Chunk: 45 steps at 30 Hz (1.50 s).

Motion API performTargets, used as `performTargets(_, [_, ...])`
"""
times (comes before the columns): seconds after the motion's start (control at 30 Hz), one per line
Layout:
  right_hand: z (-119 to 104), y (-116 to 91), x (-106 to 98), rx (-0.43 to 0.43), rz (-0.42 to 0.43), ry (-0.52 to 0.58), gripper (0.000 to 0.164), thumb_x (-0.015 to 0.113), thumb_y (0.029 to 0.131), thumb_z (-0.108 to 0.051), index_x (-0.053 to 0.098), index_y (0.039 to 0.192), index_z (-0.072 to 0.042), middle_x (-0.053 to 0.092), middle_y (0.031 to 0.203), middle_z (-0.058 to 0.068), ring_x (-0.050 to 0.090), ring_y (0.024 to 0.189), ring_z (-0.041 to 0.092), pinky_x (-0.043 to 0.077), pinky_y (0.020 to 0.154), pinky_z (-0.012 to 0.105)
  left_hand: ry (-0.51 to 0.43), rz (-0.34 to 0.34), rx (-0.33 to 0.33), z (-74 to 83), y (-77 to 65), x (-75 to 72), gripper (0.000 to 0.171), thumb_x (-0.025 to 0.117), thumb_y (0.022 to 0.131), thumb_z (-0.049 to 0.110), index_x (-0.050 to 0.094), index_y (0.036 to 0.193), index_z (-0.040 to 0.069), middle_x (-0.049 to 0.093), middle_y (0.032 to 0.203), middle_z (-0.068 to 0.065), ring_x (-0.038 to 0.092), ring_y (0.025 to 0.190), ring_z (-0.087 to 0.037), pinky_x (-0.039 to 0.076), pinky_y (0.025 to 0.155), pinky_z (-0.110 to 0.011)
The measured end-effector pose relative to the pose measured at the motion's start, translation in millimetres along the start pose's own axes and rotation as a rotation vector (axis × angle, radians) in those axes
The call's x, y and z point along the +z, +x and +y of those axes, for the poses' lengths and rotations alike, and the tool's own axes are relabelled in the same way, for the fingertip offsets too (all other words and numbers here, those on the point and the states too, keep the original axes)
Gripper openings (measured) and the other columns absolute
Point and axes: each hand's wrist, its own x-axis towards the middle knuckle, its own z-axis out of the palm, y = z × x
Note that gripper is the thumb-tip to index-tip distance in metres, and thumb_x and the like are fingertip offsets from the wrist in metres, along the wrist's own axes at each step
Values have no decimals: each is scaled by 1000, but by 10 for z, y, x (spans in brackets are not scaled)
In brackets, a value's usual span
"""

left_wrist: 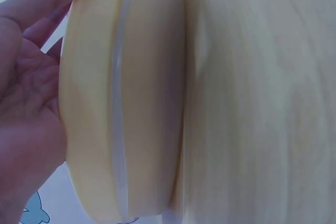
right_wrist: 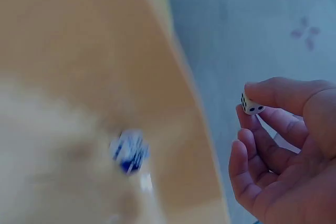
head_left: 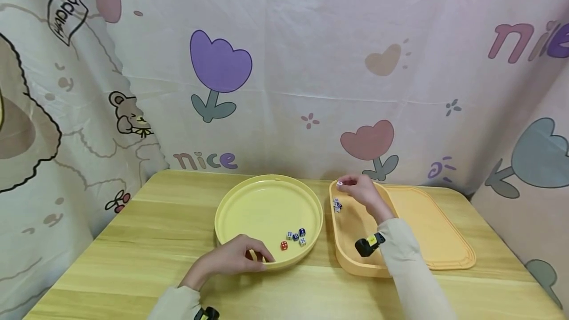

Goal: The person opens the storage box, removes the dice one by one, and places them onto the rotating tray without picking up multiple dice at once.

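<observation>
My right hand [head_left: 362,190] pinches a white die [right_wrist: 252,104] between thumb and fingertips, above the far left corner of the orange rectangular box [head_left: 362,268]. Below it, a small cluster of blue and white dice [head_left: 337,205] lies against the box's left wall; it looks blurred in the right wrist view. At the near edge of the round yellow tray [head_left: 249,196], my left hand [head_left: 235,257] holds the rim between thumb and fingers. Inside that tray, toward its near right side, sit a red die [head_left: 284,245] and several blue and white dice [head_left: 295,236].
A flat orange lid [head_left: 426,221] lies right of the box, partly hidden behind the right forearm. All of it stands on a wood-grain table [head_left: 133,241]. A printed curtain [head_left: 284,63] hangs along the table's back edge.
</observation>
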Motion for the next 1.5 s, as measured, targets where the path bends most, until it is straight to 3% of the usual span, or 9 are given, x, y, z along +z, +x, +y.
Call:
performTargets(0.47, [-349, -326, 97, -51, 54, 97, 18, 70, 85, -7, 69, 99, 5, 66, 87, 5, 59, 82, 15, 47, 77, 30, 1, -2, -19, 17, -3, -7, 13, 67, 89, 7, 74, 100, 8, 66, 90, 13, 58, 80, -3, 52, 71, -25])
performTargets(0.63, [-426, -458, 206, -92, 72, 109, 14, 72, 83, -5, 69, 95, 3, 65, 84, 4, 58, 82, 17, 46, 71, 29, 5, -3, -17, 8, -3, -8, 13, 67, 89, 7, 74, 100, 8, 66, 90, 13, 58, 80, -3, 52, 71, -25])
performTargets(0.83, [-416, -628, 403, -76, 76, 161, 15, 73, 82, -4, 69, 94, 3, 64, 85, 5, 56, 82, 18, 46, 68, 26, -6, -6, -11, 2, 7, -3, 13, 67, 89, 6, 74, 101, 8, 66, 90, 13, 58, 80, -3, 52, 71, -25])
performTargets(1.0, [-399, -677, 577, -76, 52, 166, 13, 75, 79, -1, 68, 90, 1, 62, 81, 3, 56, 77, 17, 46, 66, 26, -11, -5, -12, -3, 7, -7, 13, 67, 89, 7, 74, 101, 8, 66, 90, 12, 58, 80, -3, 52, 70, -25])
performTargets(1.27, [-398, -744, 814, -185, -9, 94, 14, 77, 76, 0, 67, 85, -2, 62, 78, 0, 56, 74, 15, 49, 67, 27, -10, -9, 2, -10, 15, -18, 13, 67, 90, 7, 74, 101, 7, 67, 91, 11, 58, 80, -3, 52, 71, -25])
performTargets(1.5, [-388, -829, 941, -180, -120, 116, 15, 78, 76, -3, 67, 86, -1, 61, 77, -1, 54, 72, 14, 46, 63, 24, -30, -12, 1, -7, 6, -15, 14, 67, 90, 7, 74, 102, 8, 68, 92, 9, 59, 81, -4, 52, 72, -26])
